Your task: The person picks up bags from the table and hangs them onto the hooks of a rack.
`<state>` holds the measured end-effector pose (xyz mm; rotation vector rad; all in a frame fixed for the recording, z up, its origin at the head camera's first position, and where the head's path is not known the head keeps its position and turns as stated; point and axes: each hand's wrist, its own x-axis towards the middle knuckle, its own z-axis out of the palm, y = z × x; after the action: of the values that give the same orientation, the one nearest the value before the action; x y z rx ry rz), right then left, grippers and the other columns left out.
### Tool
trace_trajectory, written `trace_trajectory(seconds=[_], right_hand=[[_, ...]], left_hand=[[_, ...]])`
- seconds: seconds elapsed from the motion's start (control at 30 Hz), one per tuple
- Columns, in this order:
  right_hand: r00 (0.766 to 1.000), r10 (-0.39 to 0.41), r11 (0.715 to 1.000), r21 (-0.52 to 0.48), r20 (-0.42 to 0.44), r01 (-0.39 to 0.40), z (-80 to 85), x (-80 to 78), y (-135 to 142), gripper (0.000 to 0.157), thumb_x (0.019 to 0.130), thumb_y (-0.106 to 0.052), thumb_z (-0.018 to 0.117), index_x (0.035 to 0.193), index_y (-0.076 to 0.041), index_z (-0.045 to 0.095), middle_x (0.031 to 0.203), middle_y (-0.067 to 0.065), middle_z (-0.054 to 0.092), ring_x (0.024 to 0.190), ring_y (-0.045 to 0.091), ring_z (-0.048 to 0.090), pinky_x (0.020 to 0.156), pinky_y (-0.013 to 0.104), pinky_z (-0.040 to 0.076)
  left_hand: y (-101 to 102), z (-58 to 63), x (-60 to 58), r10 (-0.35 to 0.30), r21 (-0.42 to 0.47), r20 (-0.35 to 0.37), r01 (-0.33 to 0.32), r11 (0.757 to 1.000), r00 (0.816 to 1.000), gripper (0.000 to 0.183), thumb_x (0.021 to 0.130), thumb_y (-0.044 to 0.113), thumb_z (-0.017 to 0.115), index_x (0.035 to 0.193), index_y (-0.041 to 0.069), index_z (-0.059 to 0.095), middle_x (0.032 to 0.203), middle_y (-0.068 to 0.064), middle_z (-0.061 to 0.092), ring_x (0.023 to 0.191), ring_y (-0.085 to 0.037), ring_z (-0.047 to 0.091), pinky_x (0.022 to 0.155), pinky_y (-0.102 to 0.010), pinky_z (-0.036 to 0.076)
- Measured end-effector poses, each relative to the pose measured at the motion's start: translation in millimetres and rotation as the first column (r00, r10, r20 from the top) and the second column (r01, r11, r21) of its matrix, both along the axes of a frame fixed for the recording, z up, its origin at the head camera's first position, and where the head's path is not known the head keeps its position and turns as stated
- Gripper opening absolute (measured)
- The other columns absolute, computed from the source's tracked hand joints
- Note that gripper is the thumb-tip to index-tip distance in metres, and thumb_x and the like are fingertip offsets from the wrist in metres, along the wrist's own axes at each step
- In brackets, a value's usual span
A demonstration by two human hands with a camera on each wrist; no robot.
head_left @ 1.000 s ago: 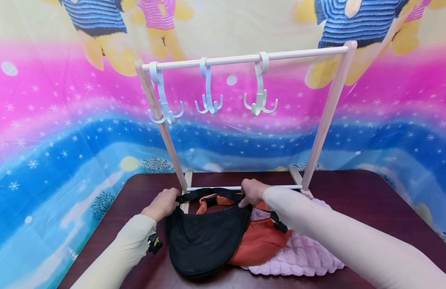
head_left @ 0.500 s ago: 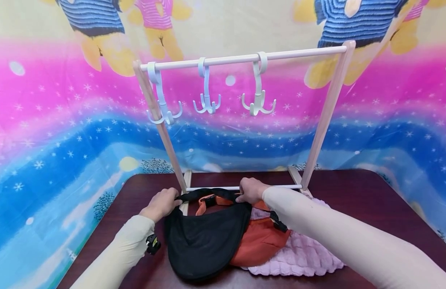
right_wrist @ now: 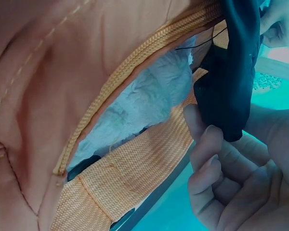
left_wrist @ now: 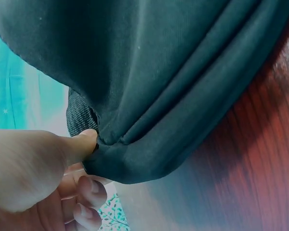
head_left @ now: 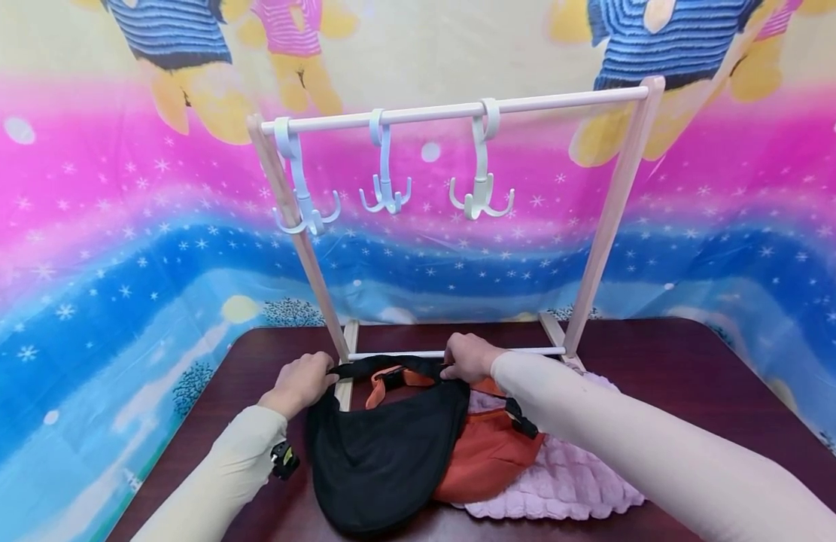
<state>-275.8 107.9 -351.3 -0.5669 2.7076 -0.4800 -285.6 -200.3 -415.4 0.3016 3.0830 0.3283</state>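
A black fabric bag with a webbing strap lies at the table's front. My left hand pinches its upper left corner where the strap joins; the left wrist view shows the thumb pressed on the black cloth. My right hand grips the upper right corner, fingers curled round the black cloth in the right wrist view. Partly under the black bag is an orange waist bag, with its zipper and orange strap beside my right hand. Beneath both spreads a pink quilted plush piece, partly hidden.
Behind the bags stands a wooden rack with a white top bar. Three multi-prong hooks hang from it: left, middle and right. The dark red table meets a patterned cloth backdrop.
The black bag has slid slightly toward me and a little left, its lower edge now lower in the head view. Both hands keep their hold and have barely moved.
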Motion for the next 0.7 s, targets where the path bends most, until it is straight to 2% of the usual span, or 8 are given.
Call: trace_trajectory(seconds=[0.1,0.2,0.27,0.4,0.7], right_hand=[[1.000,0.004,1.000,0.003,-0.006,-0.004,2.6,2.8,0,0.013,0.096,-0.017,0.070,0.095,-0.005,0.077,0.078,0.003,0.068,0.067,0.013,0.053,0.068,0.027,0.045],[1.000,0.005,1.000,-0.002,-0.005,-0.005,4.1,4.1,0,0.014,0.096,-0.017,0.070,0.095,-0.005,0.077,0.080,0.004,0.070,0.068,0.014,0.054,0.068,0.027,0.045],[1.000,0.006,1.000,-0.009,-0.008,-0.006,4.0,4.3,1,0.015,0.096,-0.018,0.070,0.091,-0.006,0.077,0.072,0.001,0.064,0.063,0.013,0.050,0.065,0.026,0.043],[1.000,0.004,1.000,-0.031,-0.005,-0.004,3.0,2.9,3,0.025,0.097,-0.019,0.070,0.075,-0.007,0.073,0.055,-0.004,0.042,0.054,0.012,0.036,0.060,0.025,0.035],[1.000,-0.009,0.995,-0.096,-0.015,0.008,1.6,2.9,7,0.043,0.093,-0.021,0.074,0.057,-0.014,0.051,0.054,-0.005,0.025,0.052,0.012,0.024,0.059,0.026,0.030]], left_hand=[[-1,0.5,0.7,0.004,0.007,-0.007,-0.004,1.000,1.000,0.012,0.097,0.020,0.069,0.088,0.011,0.071,0.072,-0.003,0.063,0.061,-0.017,0.054,0.058,-0.035,0.044],[-2,1.2,1.2,0.005,0.016,-0.017,-0.005,1.000,1.000,0.013,0.097,0.020,0.069,0.088,0.011,0.070,0.071,-0.003,0.062,0.061,-0.017,0.053,0.058,-0.035,0.044],[-3,1.8,2.0,0.006,0.024,-0.024,-0.005,1.000,1.000,0.013,0.097,0.021,0.069,0.088,0.010,0.069,0.071,-0.003,0.062,0.061,-0.017,0.053,0.059,-0.035,0.044],[-3,3.6,4.4,0.012,0.026,-0.035,-0.012,1.000,0.999,0.016,0.097,0.023,0.069,0.087,0.011,0.068,0.070,-0.003,0.061,0.060,-0.017,0.053,0.059,-0.035,0.044],[-2,10.7,9.1,0.005,0.029,-0.070,-0.003,1.000,0.998,0.021,0.096,0.024,0.070,0.081,0.011,0.067,0.065,-0.003,0.057,0.058,-0.017,0.052,0.057,-0.034,0.041]])
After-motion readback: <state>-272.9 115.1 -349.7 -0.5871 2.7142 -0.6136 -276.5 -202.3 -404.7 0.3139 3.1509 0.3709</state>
